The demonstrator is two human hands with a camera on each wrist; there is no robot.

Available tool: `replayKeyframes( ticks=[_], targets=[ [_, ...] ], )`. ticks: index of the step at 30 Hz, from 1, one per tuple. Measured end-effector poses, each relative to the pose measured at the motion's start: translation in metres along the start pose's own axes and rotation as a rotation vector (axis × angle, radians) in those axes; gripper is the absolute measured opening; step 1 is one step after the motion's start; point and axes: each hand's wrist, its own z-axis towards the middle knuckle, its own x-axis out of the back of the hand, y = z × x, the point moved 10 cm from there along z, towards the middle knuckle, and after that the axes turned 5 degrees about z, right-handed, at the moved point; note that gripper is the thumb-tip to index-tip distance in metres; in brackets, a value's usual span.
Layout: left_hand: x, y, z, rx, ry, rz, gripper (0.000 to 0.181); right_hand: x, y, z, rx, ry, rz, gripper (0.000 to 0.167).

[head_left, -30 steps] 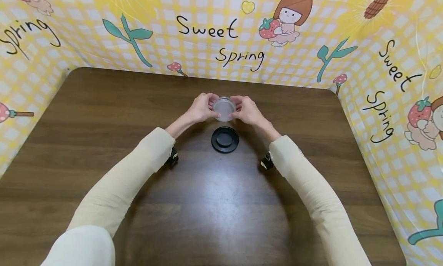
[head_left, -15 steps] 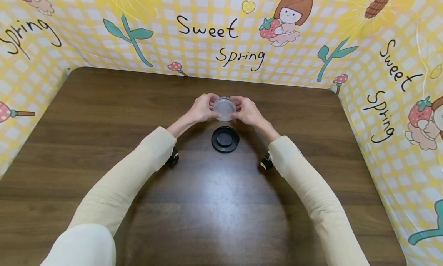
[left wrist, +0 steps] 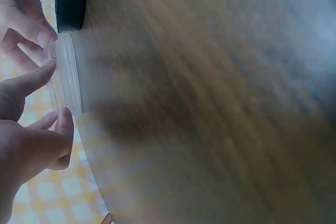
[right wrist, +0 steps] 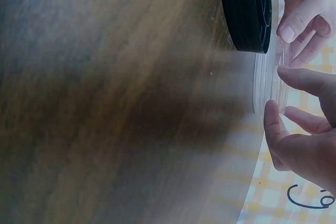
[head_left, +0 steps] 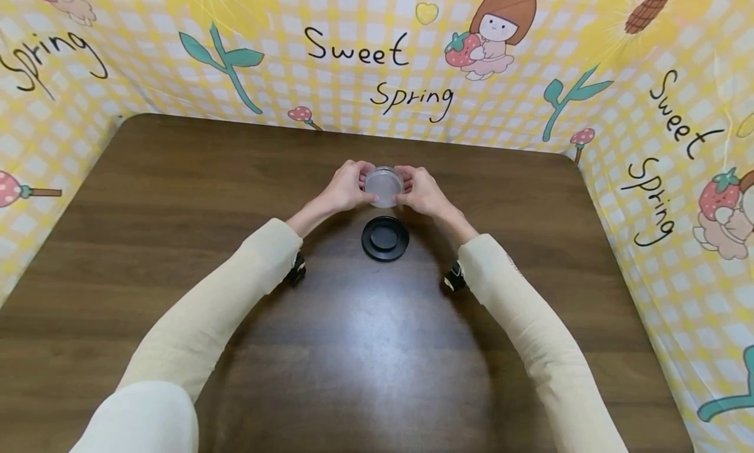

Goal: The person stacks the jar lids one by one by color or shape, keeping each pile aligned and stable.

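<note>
A shallow, round, clear plastic container [head_left: 384,187] sits on the table toward the far side. From its left my left hand [head_left: 349,184] holds the rim between thumb and fingers. My right hand [head_left: 421,190] grips the opposite side the same way. In the left wrist view the container [left wrist: 67,74] shows thin ridged walls, seen edge-on. Just nearer to me lies a black round disc [head_left: 385,239] with a raised ring and centre. The right wrist view shows this disc [right wrist: 244,14] as a thick black piece beside the container. Neither hand touches the disc.
A brown wood-grain table [head_left: 377,348] spreads beneath both arms. Yellow checked cloth [head_left: 336,80] printed with "Sweet Spring" stands along its back and sides. Dark wrist cameras [head_left: 455,276] hang under the cream sleeves.
Both hands keep their hold on the clear container, and the black disc stays in place. Only a slight shift of the head view shows.
</note>
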Motion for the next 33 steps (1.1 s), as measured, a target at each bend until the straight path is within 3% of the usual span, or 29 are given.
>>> replayKeyframes(
  ticks=[20, 26, 33],
  targets=[
    [0.004, -0.002, -0.003, -0.023, 0.051, -0.041, 0.07, -0.002, -0.007, -0.002, 0.049, 0.023, 0.033, 0.065],
    [0.007, -0.006, -0.009, 0.001, 0.062, -0.044, 0.067, -0.002, -0.007, -0.005, 0.031, 0.038, 0.02, 0.064],
    [0.011, -0.013, -0.019, 0.07, 0.009, -0.05, 0.063, 0.01, -0.002, -0.014, -0.025, 0.104, -0.022, 0.054]
  ],
)
